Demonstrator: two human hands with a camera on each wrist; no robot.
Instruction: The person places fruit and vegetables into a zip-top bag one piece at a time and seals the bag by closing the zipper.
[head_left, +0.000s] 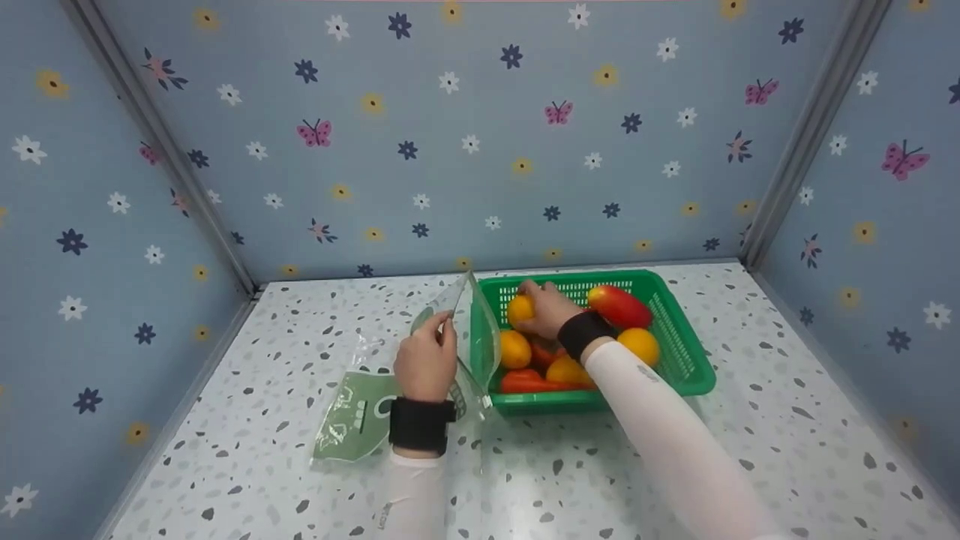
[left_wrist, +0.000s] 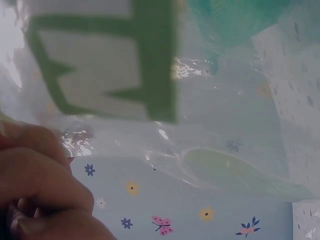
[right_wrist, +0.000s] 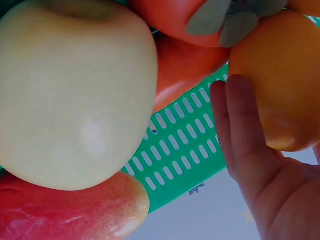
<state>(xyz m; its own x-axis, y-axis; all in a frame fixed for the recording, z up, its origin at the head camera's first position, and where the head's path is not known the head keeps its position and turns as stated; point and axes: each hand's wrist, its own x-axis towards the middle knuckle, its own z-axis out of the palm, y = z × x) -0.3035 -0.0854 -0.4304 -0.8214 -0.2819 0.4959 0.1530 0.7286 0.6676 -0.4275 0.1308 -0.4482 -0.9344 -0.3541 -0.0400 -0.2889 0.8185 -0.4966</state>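
"Fingers (right_wrist: pixel 242 115) of the right hand (head_left: pixel 551 309): what have they got?"

"They're curled round an orange fruit (head_left: pixel 520 307), inside the green basket (head_left: pixel 671 337), towards its back left corner."

"And the left hand (head_left: pixel 426 364)?"

"Pinching the edge of a clear bag (head_left: pixel 484 330). Its mouth gapes, just beside the basket's left end."

"What else is in the basket?"

"A long red fruit with a yellow end (head_left: pixel 621 306) at the back right, another round orange fruit (head_left: pixel 639 346) in front of that, and a red pepper-like piece (head_left: pixel 532 381) along the front. The right wrist view also shows a big pale fruit (right_wrist: pixel 80 95)."

"Anything outside it?"

"A green-printed sheet (head_left: pixel 356 416) lies flat on the table (head_left: pixel 562 480), left of the basket. It may be another bag; the left arm covers part of it. Behind the basket stands a flowered wall (head_left: pixel 480 150)."
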